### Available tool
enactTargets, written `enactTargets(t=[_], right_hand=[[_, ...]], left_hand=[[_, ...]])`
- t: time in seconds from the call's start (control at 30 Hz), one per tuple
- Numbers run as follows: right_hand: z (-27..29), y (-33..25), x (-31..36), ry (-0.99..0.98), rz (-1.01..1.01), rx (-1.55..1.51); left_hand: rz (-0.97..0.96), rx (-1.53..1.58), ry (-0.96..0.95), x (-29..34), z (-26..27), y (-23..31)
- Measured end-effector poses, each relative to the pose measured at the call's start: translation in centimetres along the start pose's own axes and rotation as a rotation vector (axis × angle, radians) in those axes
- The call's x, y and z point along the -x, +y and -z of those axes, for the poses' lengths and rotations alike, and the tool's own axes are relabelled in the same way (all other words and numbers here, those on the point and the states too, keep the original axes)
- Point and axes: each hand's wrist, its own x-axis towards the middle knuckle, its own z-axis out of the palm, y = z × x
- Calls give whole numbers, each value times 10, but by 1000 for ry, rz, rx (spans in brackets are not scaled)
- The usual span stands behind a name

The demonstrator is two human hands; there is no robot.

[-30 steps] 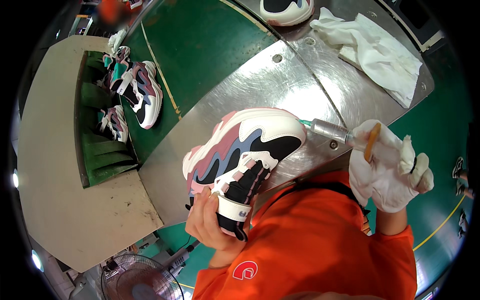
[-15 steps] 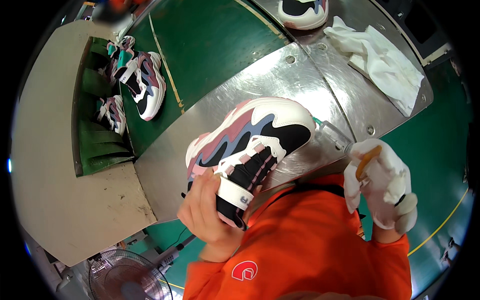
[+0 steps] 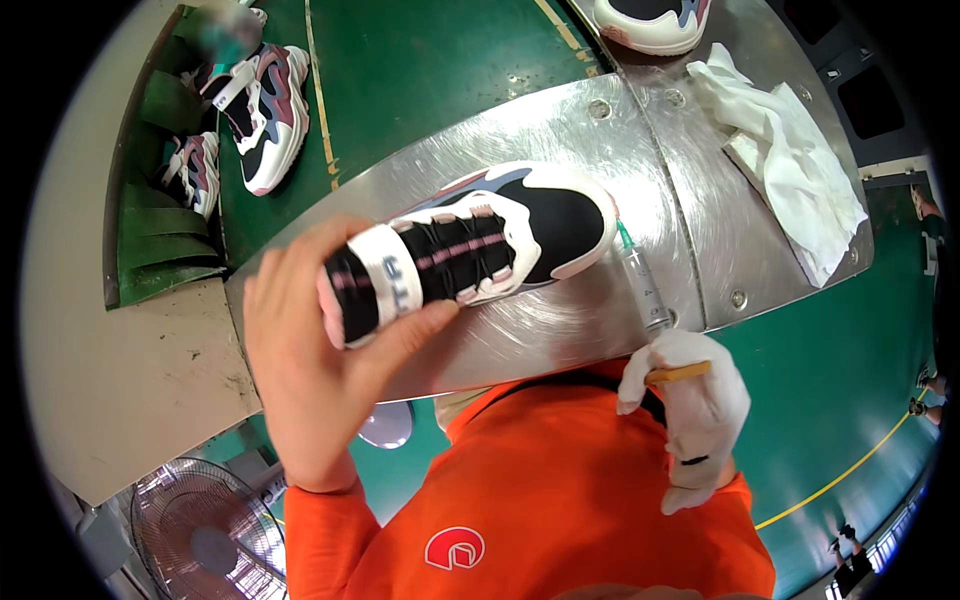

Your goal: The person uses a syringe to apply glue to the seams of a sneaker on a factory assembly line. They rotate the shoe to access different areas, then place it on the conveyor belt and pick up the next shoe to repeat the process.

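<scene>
My bare left hand [image 3: 305, 345] is closed around the heel and ankle end of a sneaker [image 3: 562, 228]. The shoe is white, black, pink and blue-grey, its laced top turned toward me and its toe pointing right. On my right hand [image 3: 702, 395] is a white glove, and its fingers grip the rear end of a clear syringe [image 3: 644, 288]. The syringe's green needle hub points at the sole edge of the toe; whether its tip touches cannot be made out. A flat tan stick [image 3: 680, 373] is also held in the gloved fingers.
Below the shoe lies a metal plate [image 3: 480, 365] with screws. Other matching sneakers [image 3: 270, 120] stand on the green belt at left, beside green flaps [image 3: 165, 225]. A crumpled white cloth [image 3: 785, 150] lies far right, near another shoe [image 3: 655, 25]. A fan [image 3: 205, 540] stands lower left.
The sneaker has rolled from showing its side to showing its laced top. My left hand has shifted left around the heel. My gloved hand has moved left and nearer, with the syringe more upright in view.
</scene>
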Motion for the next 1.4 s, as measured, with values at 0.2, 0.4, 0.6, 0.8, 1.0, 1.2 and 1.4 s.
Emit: enactTargets(t=[0.2,0.4,0.6,0.8,1.0,1.2,1.4], right_hand=[[8,27,7,-165,98,148],[7,31,9,-163,-95,171],[6,33,16,-82,-86,140],[2,43,26,-145,40,151],[-10,34,27,45,-201,-181],[-4,16,22,141,-128,-182],[33,-37,10,284,-100,187]], left_hand=[[109,182,-214,-9,2,-11],[112,169,-241,-10,0,-13],[133,218,-198,-19,3,-8],[-144,244,-607,-64,47,-15],[-338,103,-914,-136,-5,12],[-492,195,-1455,-160,-89,20],[-372,374,-1053,-131,-24,13]])
